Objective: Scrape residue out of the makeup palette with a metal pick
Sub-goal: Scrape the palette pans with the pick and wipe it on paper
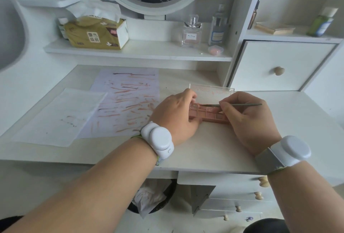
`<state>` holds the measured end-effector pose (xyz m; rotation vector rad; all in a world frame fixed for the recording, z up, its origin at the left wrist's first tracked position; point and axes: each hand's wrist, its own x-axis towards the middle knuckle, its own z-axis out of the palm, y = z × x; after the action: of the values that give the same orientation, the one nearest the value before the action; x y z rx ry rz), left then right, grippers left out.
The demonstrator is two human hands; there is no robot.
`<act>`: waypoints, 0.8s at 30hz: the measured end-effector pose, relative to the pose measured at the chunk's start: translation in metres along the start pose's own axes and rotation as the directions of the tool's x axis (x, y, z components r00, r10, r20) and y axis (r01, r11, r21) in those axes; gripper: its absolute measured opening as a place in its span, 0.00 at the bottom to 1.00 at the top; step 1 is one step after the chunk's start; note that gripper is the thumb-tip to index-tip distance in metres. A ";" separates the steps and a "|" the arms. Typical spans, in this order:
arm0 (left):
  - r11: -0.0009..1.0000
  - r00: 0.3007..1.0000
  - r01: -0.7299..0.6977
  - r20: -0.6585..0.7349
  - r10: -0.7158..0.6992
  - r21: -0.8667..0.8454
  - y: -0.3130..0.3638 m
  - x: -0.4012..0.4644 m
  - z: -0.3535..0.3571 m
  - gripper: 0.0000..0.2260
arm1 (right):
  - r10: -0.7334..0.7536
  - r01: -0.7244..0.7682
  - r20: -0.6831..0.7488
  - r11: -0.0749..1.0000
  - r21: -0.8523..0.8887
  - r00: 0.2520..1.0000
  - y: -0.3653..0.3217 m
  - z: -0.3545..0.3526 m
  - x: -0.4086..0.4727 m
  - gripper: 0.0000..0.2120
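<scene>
Soft, even daylight; washed-out whites.
Faint shadows only; wide-angle bowing at frame edges; slight softness throughout, possibly motion blur; no hard glare.

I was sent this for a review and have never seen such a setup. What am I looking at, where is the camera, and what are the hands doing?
No machine here: a person wears one camera on the head, looking down at their own arms. The left hand steadies a pink makeup palette on the white desk; its clear lid stands open. The right hand pinches a thin metal pick, tip in a compartment. A smeared paper sheet lies left. White bands sit on both wrists.
</scene>
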<state>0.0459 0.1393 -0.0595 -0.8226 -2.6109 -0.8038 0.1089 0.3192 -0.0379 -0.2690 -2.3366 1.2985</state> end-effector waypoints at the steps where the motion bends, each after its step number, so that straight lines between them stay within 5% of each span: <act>1: 1.000 1.000 -0.016 -0.004 0.016 0.020 0.001 0.000 -0.002 0.21 | 0.001 0.000 -0.015 1.000 0.031 1.000 -0.003 -0.001 -0.001 0.09; 8: 0.996 0.981 -0.072 -0.174 0.081 0.056 -0.006 -0.022 -0.045 0.15 | 0.020 0.014 -0.107 0.951 0.308 0.994 -0.020 0.002 -0.010 0.10; 15: 0.983 0.971 0.158 -0.193 -0.138 0.093 -0.080 -0.056 -0.087 0.11 | -0.015 -0.179 0.352 0.840 0.513 0.936 -0.069 0.073 -0.032 0.15; 18: 0.986 0.975 0.157 -0.166 -0.146 0.057 -0.085 -0.060 -0.080 0.12 | 0.044 -0.259 0.397 0.823 0.506 0.917 -0.073 0.090 -0.033 0.15; 24: 0.987 0.992 0.113 -0.061 -0.106 0.111 -0.086 -0.060 -0.071 0.11 | 0.022 -0.110 0.291 0.950 0.292 0.957 -0.066 0.094 -0.033 0.08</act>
<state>0.0490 0.0129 -0.0641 -0.6217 -2.6443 -0.6865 0.0968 0.2003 -0.0351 -0.0640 -2.3211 1.8120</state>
